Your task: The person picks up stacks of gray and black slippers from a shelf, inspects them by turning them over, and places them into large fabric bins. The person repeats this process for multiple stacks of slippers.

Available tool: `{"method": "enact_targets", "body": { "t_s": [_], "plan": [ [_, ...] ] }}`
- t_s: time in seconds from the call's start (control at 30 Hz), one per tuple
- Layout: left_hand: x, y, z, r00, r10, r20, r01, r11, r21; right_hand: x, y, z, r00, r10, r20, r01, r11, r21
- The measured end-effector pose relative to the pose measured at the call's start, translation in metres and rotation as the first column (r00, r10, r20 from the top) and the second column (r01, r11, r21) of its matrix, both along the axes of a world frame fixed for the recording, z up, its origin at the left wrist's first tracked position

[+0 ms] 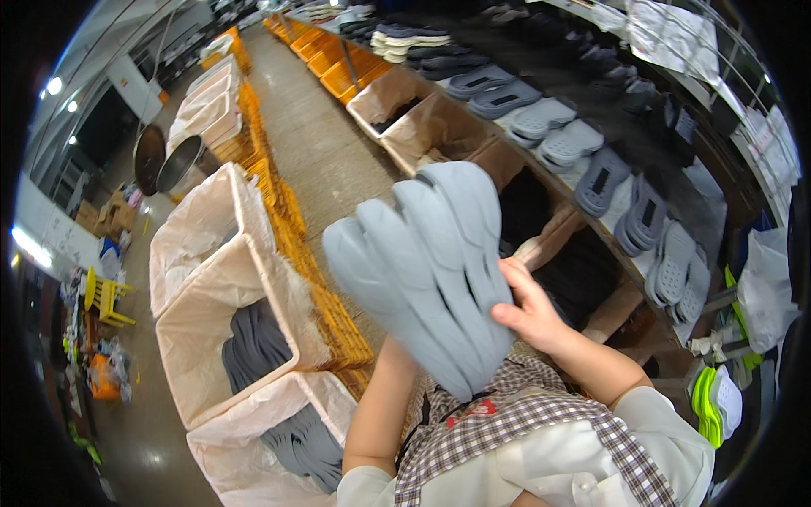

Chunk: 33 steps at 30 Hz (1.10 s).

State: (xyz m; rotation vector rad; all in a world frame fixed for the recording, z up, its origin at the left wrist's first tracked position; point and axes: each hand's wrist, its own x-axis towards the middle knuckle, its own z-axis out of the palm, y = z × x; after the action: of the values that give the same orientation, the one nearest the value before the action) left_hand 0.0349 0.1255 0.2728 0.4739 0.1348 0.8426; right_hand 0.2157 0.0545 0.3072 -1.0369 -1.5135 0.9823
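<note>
A fanned bundle of several grey foam insoles point(422, 279) is held up in front of my chest, rounded ends upward and narrow ends toward my apron. My right hand point(538, 314) grips the bundle's right edge, thumb on the near face and the other fingers partly hidden. From below, my left forearm point(383, 410) reaches up behind the insoles, which cover that hand and its fingers. To the left, a lined bin point(211, 439) contains matching grey insoles point(306, 446). Darker grey insoles point(253, 346) lie in the lined bin beyond it.
A long table point(621, 232) on the right carries pairs of slippers point(570, 142) in greys and blues. Lined bins point(439, 127) stand below its edge. An aisle point(296, 101) runs ahead between the bin rows. Neon and white footwear pieces point(714, 406) hang at the right.
</note>
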Motion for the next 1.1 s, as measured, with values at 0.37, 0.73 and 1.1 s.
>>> {"method": "enact_targets", "body": {
  "t_s": [0.37,0.73,1.1],
  "plan": [
    [-0.015,-0.001,-0.003,0.990,0.122,-0.070,-0.131,0.983,-0.131,0.003,0.003,0.000,0.999,0.010,0.038,-0.008,0.999,-0.045],
    [-0.024,-0.032,-0.016,0.998,0.024,-0.056,-0.042,0.936,-0.350,0.052,0.037,0.007,0.954,0.145,0.261,-0.213,0.944,0.254],
    [-0.028,-0.027,0.003,0.966,0.045,-0.255,-0.125,0.943,-0.309,0.053,-0.002,-0.017,0.912,0.223,-0.345,-0.324,0.907,-0.270]
  ]
}}
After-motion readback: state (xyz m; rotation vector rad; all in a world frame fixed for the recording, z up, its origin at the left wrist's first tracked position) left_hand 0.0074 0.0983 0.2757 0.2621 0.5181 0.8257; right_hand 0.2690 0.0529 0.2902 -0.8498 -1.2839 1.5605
